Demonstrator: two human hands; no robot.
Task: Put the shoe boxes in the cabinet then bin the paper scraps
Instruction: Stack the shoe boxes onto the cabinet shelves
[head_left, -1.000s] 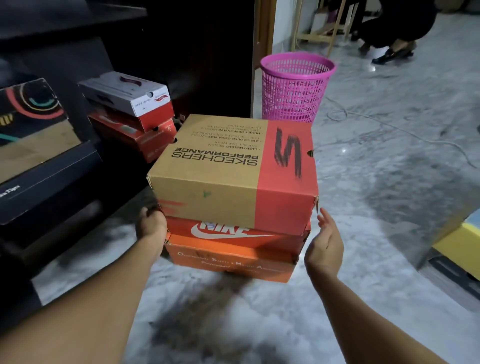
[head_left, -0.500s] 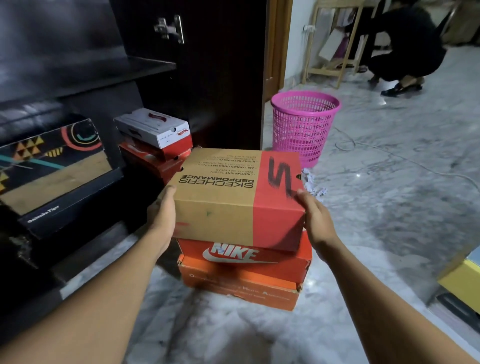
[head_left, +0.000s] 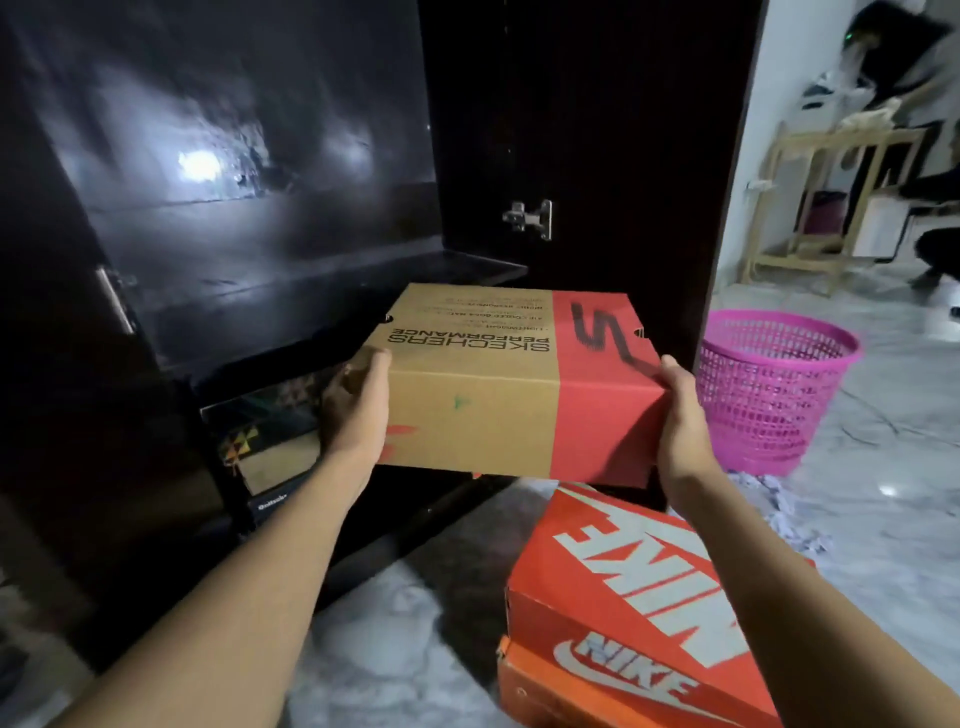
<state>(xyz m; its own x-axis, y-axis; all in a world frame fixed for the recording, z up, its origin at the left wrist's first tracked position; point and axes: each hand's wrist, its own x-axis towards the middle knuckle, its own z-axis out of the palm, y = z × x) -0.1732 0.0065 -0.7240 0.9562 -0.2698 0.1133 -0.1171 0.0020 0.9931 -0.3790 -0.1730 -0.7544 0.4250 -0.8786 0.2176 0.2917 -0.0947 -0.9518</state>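
A tan and red Skechers shoe box (head_left: 498, 395) is held in the air in front of the dark cabinet (head_left: 260, 249). My left hand (head_left: 358, 405) grips its left end and my right hand (head_left: 680, 410) grips its right end. Below it, on the floor, a red Nike box (head_left: 639, 587) lies on an orange box (head_left: 540, 696). White paper scraps (head_left: 789, 514) lie on the floor to the right, by the pink basket (head_left: 769, 384).
A patterned box (head_left: 270, 441) stands on the cabinet's lower level, under a bare dark shelf (head_left: 311, 291). The cabinet door (head_left: 571, 156) stands open. A person crouches by a wooden rack (head_left: 831, 208) at the far right. The floor is grey marble.
Both hands have lifted the Skechers box off the Nike box and raised it toward the cabinet shelf. The view has tilted up and moved closer to the cabinet.
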